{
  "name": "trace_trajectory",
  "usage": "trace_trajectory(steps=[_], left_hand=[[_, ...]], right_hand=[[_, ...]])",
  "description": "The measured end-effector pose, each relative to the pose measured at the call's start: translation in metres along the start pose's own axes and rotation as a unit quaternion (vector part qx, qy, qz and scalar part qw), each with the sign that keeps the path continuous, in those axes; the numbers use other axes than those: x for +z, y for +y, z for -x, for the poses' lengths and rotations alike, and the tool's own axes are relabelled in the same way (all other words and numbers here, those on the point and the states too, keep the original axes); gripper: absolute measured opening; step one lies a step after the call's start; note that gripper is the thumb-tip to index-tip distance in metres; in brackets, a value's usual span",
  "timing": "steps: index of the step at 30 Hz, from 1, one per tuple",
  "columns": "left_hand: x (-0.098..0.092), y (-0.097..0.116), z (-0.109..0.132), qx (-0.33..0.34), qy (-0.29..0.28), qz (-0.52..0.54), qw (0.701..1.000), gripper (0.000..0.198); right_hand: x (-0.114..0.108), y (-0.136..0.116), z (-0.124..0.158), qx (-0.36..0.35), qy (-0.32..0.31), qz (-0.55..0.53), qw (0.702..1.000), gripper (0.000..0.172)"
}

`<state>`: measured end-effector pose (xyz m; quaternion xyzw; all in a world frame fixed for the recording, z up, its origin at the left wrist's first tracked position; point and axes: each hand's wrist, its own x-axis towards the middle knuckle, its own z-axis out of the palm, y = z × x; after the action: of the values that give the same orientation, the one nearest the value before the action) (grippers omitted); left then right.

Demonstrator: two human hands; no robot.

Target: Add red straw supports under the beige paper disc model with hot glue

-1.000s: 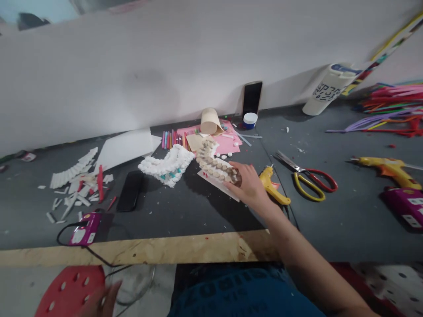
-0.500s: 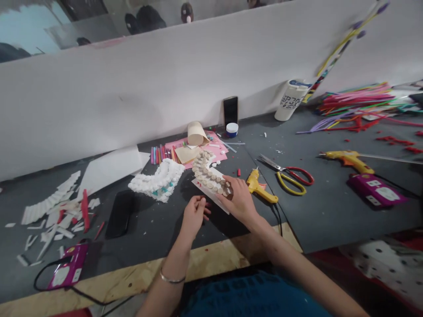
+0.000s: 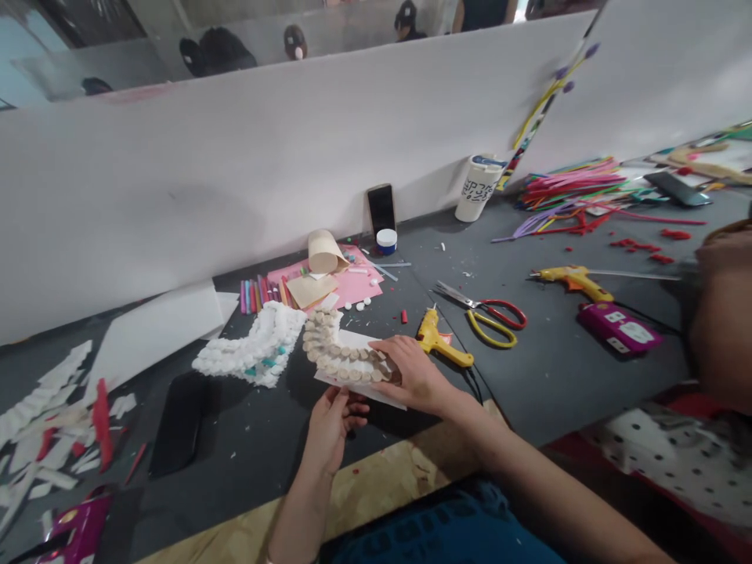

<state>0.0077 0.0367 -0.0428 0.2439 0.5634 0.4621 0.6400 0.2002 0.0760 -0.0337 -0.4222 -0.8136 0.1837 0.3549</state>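
Observation:
A curved beige piece (image 3: 341,356) edged with small round discs lies on a white sheet (image 3: 358,341) near the table's front. My right hand (image 3: 414,374) grips its right end, with the thumb low and the fingers over the top. Just below the sheet's front edge is my left hand (image 3: 334,423), its fingers curled and close together; whether they pinch anything is too small to tell. A fluffy white curved piece (image 3: 255,345) with teal spots lies to the left. The yellow glue gun (image 3: 442,341) rests right of my right hand.
Red-and-yellow scissors (image 3: 479,307), a second glue gun (image 3: 573,280) and a purple box (image 3: 620,327) lie right. A black phone (image 3: 178,424) and paper scraps (image 3: 56,446) are left. At the right edge is another person's arm (image 3: 725,313). A white cup (image 3: 479,188) stands behind.
The view has shifted to the right, bringing another person's arm in at the right edge. The beige piece and its sheet now lie more level, with my right hand still on them.

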Motion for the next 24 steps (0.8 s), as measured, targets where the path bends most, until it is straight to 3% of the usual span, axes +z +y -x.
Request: trace_trajectory(steps=[3,6,8,11,14,20,24], left_hand=[[0.002,0.0,0.002,-0.007,0.03,0.013,0.999,0.033],[0.003,0.001,0.004,-0.008,0.061,0.02,0.998,0.024],[0.004,0.002,0.005,-0.009,0.081,0.021,0.996,0.019],[0.007,0.003,0.003,-0.012,0.101,0.015,0.995,0.01],[0.012,0.005,0.001,-0.018,0.1,0.0,0.995,0.005],[0.013,0.018,0.003,-0.042,0.05,-0.063,0.996,0.006],[0.002,0.026,0.004,-0.059,0.019,-0.14,0.988,0.021]], right_hand=[[-0.013,0.006,-0.003,-0.027,-0.02,0.016,0.999,0.058],[-0.038,0.023,-0.009,-0.002,-0.005,0.053,0.999,0.044],[-0.056,0.04,-0.016,0.076,0.008,0.118,0.99,0.031],[-0.074,0.064,-0.03,0.22,-0.033,0.258,0.94,0.029],[-0.073,0.078,-0.046,0.252,-0.075,0.301,0.917,0.03],[-0.047,0.082,-0.071,0.236,-0.146,0.303,0.912,0.03],[-0.048,0.081,-0.072,0.238,-0.164,0.277,0.916,0.022]])
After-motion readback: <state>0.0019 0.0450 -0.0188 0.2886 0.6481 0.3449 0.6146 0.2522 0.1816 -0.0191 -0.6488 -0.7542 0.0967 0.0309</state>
